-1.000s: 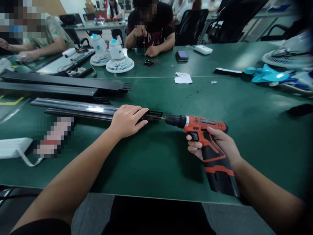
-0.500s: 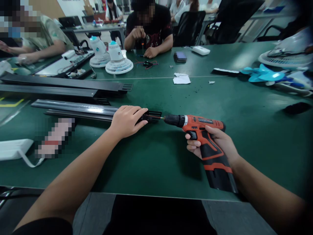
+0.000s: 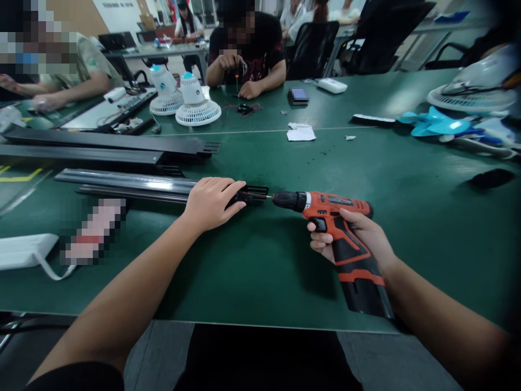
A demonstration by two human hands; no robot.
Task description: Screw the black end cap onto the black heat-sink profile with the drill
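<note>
My right hand (image 3: 358, 236) is closed round the handle of an orange and black cordless drill (image 3: 337, 209), index finger at the trigger. The drill's long thin bit (image 3: 258, 195) points left and reaches into the slotted black end of a long dark strip-like part (image 3: 134, 180) lying on the table. My left hand (image 3: 215, 202) is wrapped over that part near its end, pressing it down. The bit's tip is hidden beside my left fingers. More long black strips (image 3: 101, 149) lie just behind.
Left of my forearm are a blurred-out phone (image 3: 95, 231) and a white box-like thing with a strap (image 3: 26, 251). White fan bodies (image 3: 197, 106) stand farther back. Across the green table (image 3: 260, 282), a co-worker (image 3: 248, 60) holds a screwdriver. Blue fan blades (image 3: 439, 122) lie at right.
Almost nothing differs; the view has shifted very slightly. Both hands, the drill and the long part keep their places relative to one another.
</note>
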